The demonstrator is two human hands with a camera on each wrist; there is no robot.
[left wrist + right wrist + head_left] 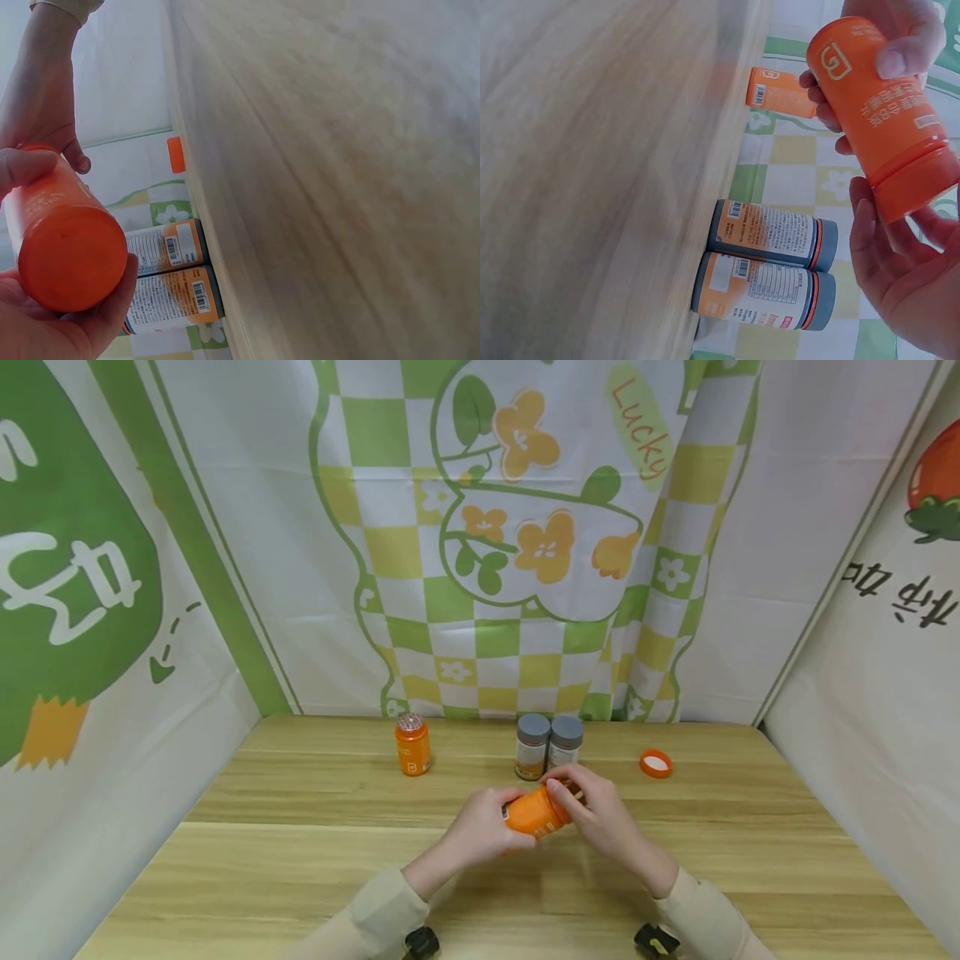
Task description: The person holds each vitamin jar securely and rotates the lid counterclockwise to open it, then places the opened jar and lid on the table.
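Checked green-and-yellow fabric [517, 647] with orange flowers and the word "Lucky" hangs behind a wood-grain tabletop [300, 843], with printed white sheets at either side. Near the middle, the person's left grip [480, 828] is curled round the base half of an orange bottle [534, 814], thumb on one side and fingers on the other. The bottle lies tilted between both hands, raised off the tabletop, its base toward the left grip and its narrower orange end angled up toward the right. There the right grip [603, 810] closes on it, thumb and fingers bent about that end; the exact contact of the fingertips is partly hidden.

Just beyond the hands stand two grey-capped jars [532, 752], upright and side by side, the right one partly covered by the right grip. Further right, an orange lid [656, 764] rests with its white inside showing. Well to the left, a second orange bottle [413, 752] stands upright, marked with a "B"; what shows at its top is too small to tell. Beige sleeves [390, 906] cover both forearms.
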